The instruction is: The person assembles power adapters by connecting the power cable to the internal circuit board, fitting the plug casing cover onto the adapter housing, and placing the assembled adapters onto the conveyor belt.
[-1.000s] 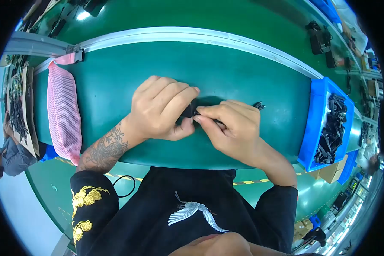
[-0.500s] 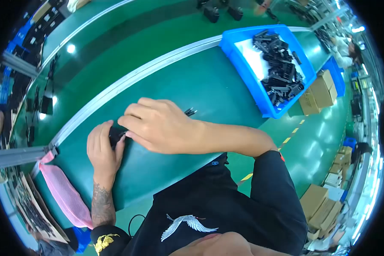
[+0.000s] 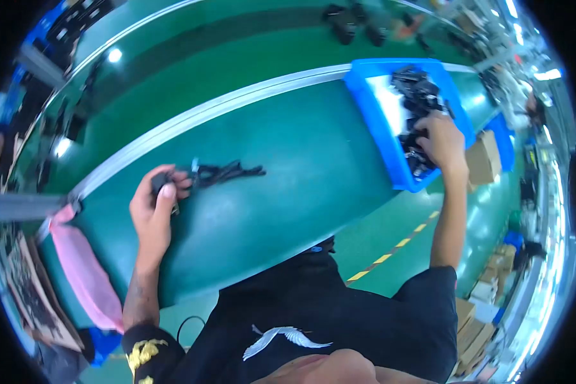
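The right hand [image 3: 443, 142] left the black piece [image 3: 160, 183] in the left hand [image 3: 151, 214] and reached into the blue bin [image 3: 372, 120] at two o'clock, revealing more black cable [image 3: 227, 172] at the left hand's two o'clock.

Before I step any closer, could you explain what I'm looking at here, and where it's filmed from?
There is no robot: these are a person's bare hands, seen by one camera worn on the head, looking forward and down. The left hand holds a small dark object, too blurred to name. Beside it, a dark cable bundle lies on the green work surface. The right hand reaches into a blue bin of black parts; its fingertips' grip is unclear. At the far left is pink mesh.
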A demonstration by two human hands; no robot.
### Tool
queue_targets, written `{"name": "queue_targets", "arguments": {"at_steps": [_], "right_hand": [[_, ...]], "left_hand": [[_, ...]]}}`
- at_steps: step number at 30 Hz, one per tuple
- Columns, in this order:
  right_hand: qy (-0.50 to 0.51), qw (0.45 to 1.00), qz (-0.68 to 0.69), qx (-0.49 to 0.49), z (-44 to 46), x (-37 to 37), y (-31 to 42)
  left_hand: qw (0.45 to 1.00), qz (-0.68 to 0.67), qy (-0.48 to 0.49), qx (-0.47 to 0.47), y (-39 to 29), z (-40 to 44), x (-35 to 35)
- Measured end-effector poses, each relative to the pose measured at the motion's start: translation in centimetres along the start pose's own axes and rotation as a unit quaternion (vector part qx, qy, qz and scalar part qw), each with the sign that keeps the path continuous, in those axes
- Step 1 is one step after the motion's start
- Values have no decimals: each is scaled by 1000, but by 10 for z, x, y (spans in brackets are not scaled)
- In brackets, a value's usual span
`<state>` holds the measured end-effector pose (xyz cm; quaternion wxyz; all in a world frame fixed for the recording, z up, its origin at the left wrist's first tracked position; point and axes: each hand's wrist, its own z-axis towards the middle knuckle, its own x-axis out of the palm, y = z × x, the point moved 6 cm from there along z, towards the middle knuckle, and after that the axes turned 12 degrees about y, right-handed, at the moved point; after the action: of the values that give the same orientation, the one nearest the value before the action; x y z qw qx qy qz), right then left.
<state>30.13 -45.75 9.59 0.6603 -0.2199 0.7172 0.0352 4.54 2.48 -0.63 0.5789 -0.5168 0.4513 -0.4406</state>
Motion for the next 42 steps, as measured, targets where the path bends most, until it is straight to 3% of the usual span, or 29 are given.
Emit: {"name": "queue_targets", "arguments": {"at_steps": [4, 7, 12, 15, 18, 21, 24, 31, 34, 37, 38, 40, 42], "right_hand": [[14, 999, 40, -11, 8, 10, -3], [-79, 993, 85, -11, 8, -16, 17], [-84, 959, 264, -60, -4, -62, 117], [-84, 897, 306, -307, -14, -74, 199], [-82, 857, 271, -431, -12, -73, 262], [-61, 839, 280, -463, 6, -57, 314], [-71, 801, 321, -500, 19, -26, 343], [-63, 816, 277, -504, 18, -24, 336], [-51, 842, 261, -469, 18, -24, 333], [-23, 854, 251, -456, 14, -25, 331], [-14, 855, 247, -457, 12, -25, 331], [-28, 861, 244, -445, 10, -25, 329], [-35, 873, 225, -432, 10, -23, 326]], "left_hand": [[982, -171, 58, -56, 5, 5, 7], [959, -255, 94, -78, 12, 6, 10], [916, -368, 111, -116, 23, 1, 12], [892, -419, 115, -122, 24, 1, 12], [876, -450, 107, -137, 25, 2, 11], [871, -458, 117, -137, 27, 2, 10], [899, -401, 88, -156, 16, 3, 12], [909, -384, 98, -132, 19, 7, 8], [933, -322, 103, -127, 16, 7, 6], [992, 0, 56, -110, 6, 3, -3], [987, 158, 32, -26, -9, 4, -6], [880, 453, -18, 142, -35, -2, -2], [856, 481, -51, 182, -41, -1, 0]]}}
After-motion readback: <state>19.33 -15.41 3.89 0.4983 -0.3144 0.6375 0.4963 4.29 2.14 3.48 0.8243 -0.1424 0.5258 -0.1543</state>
